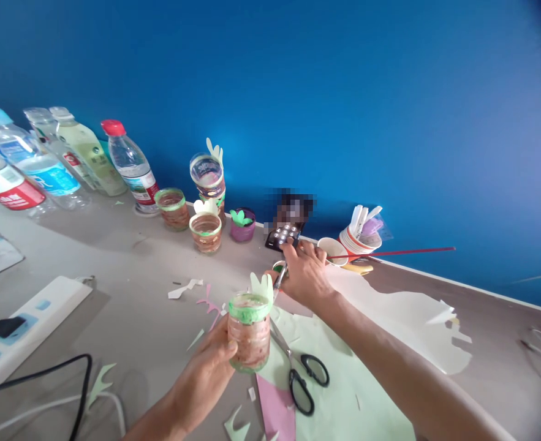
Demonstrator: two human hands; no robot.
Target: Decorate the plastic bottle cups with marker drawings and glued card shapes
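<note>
My left hand point(208, 367) is wrapped round a small cut bottle cup point(249, 331) with brown string winding, a green rim and a pale green paper shape sticking up from it. It holds the cup above the table. My right hand point(304, 272) reaches forward, closed on a thin silvery tool point(280, 278) that I cannot name. It is close to a dark phone-like device point(283, 236) propped against the blue wall. Black-handled scissors point(300, 373) lie on pale green paper point(344, 392) just right of the cup.
Several plastic bottles point(132, 165) stand along the wall at left, with decorated cups point(204, 231) beside them. Stacked paper cups point(355, 239) sit at right. A white power strip point(26, 318) and black cable point(81, 386) lie at left. Cream paper point(399, 312) and paper scraps cover the table.
</note>
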